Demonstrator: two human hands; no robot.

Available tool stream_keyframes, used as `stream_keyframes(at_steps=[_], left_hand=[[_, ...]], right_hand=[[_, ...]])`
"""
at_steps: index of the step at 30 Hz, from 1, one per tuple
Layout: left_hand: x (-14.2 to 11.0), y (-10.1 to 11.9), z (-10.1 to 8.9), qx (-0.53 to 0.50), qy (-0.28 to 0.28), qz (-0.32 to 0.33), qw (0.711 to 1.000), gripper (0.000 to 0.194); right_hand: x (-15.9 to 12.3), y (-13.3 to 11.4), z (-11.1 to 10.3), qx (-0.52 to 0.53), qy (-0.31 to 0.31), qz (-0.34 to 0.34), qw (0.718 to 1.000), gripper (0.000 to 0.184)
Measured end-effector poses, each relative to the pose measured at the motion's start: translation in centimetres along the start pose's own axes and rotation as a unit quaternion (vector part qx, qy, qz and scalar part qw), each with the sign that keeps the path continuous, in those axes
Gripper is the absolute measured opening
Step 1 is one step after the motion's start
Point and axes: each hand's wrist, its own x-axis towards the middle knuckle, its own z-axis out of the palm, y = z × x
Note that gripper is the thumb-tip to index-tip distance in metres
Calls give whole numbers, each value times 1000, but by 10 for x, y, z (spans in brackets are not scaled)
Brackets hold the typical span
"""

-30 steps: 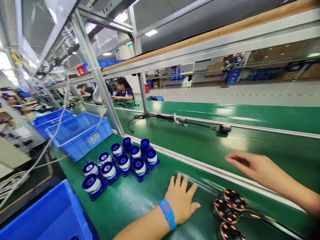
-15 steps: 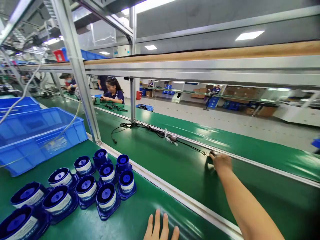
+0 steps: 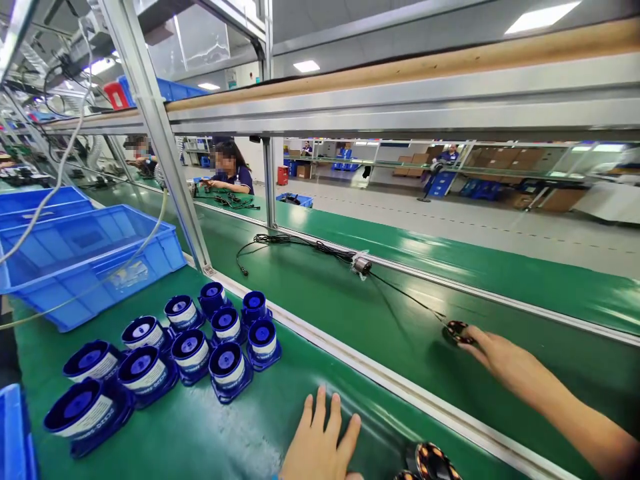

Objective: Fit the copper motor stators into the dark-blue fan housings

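Observation:
My right hand (image 3: 487, 350) reaches over the sunken green belt and pinches a round black part with copper-coloured spots (image 3: 456, 332) by its near edge. A thin dark cable (image 3: 407, 298) runs from that part to a silver cylinder (image 3: 363, 266) partly wrapped in clear plastic. My left hand (image 3: 320, 440) rests on the green work surface, fingers spread, holding nothing. To its left stand several dark blue round housings (image 3: 227, 367) with white labels and square bases. Similar round black parts with copper-coloured spots (image 3: 434, 461) lie at the bottom edge, partly cut off.
Blue plastic crates (image 3: 100, 280) stand at the left, with a pale hose hanging across them. A metal upright (image 3: 165, 147) and a shelf beam (image 3: 400, 100) frame the bench. Bundled black cables (image 3: 290, 240) lie along the belt. A co-worker (image 3: 233, 173) sits farther back.
My right hand has moved right and nearer with the round black part, which now shows its face. The silver cylinder and cable shifted right in view. The camera has tilted down.

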Motion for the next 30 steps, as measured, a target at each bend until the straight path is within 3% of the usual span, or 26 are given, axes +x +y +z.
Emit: stream_keyframes(at_steps=[4, 7, 9, 11, 13, 16, 19, 25, 30], left_hand=[[-3, 3, -25, -66, -39, -33, 996, 74], [6, 2, -55, -146, -28, -86, 985, 54], [32, -3, -75, -218, -10, -116, 969, 41], [76, -13, -88, -266, 2, -114, 957, 39], [135, -23, -90, -253, 23, -144, 956, 44], [223, -34, -78, -226, 27, -176, 958, 56], [281, -35, -65, -191, 9, -196, 962, 57], [324, -24, -54, -137, -19, -156, 978, 43], [350, -29, -83, -141, -14, -90, 986, 37]], right_hand=[[-75, -13, -6, 167, -5, 35, 985, 15], [-125, -26, -14, 215, -1, 75, 974, 17], [-151, -35, -19, 234, 1, 67, 970, 19], [-168, -44, -23, 253, -13, 67, 965, 22], [-177, -53, -25, 267, -27, 73, 961, 27], [-179, -66, -24, 267, -8, 70, 961, 33], [-177, -77, -16, 271, 12, 69, 960, 33], [-183, -88, 8, 286, 68, 112, 949, 31], [-183, -93, 4, 289, 75, 111, 948, 29]])
